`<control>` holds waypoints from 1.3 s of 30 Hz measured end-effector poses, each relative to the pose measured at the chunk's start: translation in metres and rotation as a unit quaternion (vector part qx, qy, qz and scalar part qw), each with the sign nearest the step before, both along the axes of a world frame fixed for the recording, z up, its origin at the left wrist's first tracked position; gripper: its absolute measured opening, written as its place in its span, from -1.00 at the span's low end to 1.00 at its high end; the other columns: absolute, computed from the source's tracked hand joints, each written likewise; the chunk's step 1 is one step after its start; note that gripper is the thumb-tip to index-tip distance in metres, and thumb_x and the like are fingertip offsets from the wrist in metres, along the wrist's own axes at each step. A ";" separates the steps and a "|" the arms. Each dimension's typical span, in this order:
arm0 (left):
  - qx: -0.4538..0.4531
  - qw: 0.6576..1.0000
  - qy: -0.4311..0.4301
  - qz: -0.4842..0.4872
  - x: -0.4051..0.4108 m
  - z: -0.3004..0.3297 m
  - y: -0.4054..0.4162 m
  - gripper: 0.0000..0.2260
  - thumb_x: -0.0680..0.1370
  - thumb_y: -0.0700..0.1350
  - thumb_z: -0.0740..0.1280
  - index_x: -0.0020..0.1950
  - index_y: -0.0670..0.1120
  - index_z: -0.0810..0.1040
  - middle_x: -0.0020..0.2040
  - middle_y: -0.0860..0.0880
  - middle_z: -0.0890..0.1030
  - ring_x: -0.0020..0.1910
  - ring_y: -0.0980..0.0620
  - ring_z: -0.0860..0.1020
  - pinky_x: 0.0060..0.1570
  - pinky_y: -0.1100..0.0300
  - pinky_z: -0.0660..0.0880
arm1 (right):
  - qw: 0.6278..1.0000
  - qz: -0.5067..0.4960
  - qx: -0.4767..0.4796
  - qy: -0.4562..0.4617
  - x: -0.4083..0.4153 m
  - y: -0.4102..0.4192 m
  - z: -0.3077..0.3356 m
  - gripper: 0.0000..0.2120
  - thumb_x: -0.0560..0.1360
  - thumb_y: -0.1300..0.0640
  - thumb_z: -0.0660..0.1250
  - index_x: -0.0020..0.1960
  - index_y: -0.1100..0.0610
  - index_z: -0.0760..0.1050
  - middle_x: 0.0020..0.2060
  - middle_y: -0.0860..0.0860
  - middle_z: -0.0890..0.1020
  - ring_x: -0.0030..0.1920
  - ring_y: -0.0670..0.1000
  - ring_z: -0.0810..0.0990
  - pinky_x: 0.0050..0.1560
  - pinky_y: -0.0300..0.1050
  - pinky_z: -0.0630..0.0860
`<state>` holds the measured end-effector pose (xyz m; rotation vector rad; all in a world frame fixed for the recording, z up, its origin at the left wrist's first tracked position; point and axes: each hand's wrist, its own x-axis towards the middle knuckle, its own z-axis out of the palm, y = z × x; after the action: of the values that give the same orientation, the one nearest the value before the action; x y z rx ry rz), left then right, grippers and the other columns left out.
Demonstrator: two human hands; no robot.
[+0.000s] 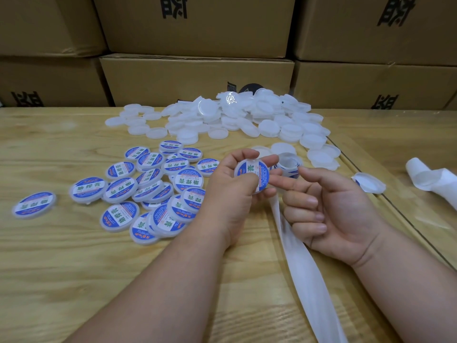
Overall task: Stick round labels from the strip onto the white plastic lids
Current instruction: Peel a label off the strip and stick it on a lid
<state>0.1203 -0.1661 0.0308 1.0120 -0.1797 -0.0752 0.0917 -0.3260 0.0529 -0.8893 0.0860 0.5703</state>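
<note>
The left hand (231, 191) hides part of the held lid's label (252, 172).

The left hand (230, 186) grips a white lid (252, 173) by its rim, fingers curled over the top edge and thumb across the lower part, with a blue-and-white round label on its face. Just right of this held lid, the right hand (329, 206) lies palm-up, index finger reaching to the lid's edge and the other fingers curled. Below the held lid, a white backing strip (304, 266) runs down over the wooden bench (74, 256). Behind the held lid lies a coil of label strip (288, 164). Left of it spreads a cluster of labelled lids (148, 184). Beyond it a heap of plain lids (235, 117) sits before stacked cardboard boxes (197, 78).
</note>
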 end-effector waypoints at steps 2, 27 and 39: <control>0.004 1.000 -0.003 0.010 0.000 0.000 -0.001 -0.66 0.35 -0.30 0.25 0.10 -0.07 0.47 0.07 -0.11 0.73 0.07 -0.11 0.71 -0.29 0.21 0.57 | 1.000 0.003 0.002 -0.002 0.000 -0.001 0.000 -0.53 0.42 -0.03 0.34 0.19 0.25 0.66 -0.49 -0.07 0.25 -0.56 -0.12 0.14 -0.66 -0.31 0.13; 0.008 0.995 0.013 0.101 0.007 -0.004 0.002 -0.66 0.48 -0.32 0.50 0.13 -0.02 0.51 -0.01 -0.01 0.74 -0.12 0.05 0.70 -0.29 0.26 0.56 | 0.997 0.013 0.062 -0.049 0.000 -0.010 0.000 -0.37 0.42 -0.09 0.33 0.41 0.19 0.50 -0.46 -0.05 0.30 -0.47 -0.08 0.11 -0.55 -0.22 0.11; 0.057 0.993 0.018 0.099 0.008 -0.006 0.002 -0.89 0.69 -0.04 0.23 0.19 0.14 0.39 -0.10 -0.10 0.75 -0.51 0.06 0.44 -0.50 0.28 0.39 | 0.997 -0.002 0.040 -0.062 0.003 -0.009 -0.003 -0.51 0.45 -0.10 0.30 0.26 0.15 0.61 -0.45 -0.06 0.26 -0.48 -0.08 0.11 -0.54 -0.22 0.08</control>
<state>0.1287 -0.1641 0.0253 1.1361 -0.0428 0.0774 0.0945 -0.3355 0.0497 -0.8436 -0.0468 0.5112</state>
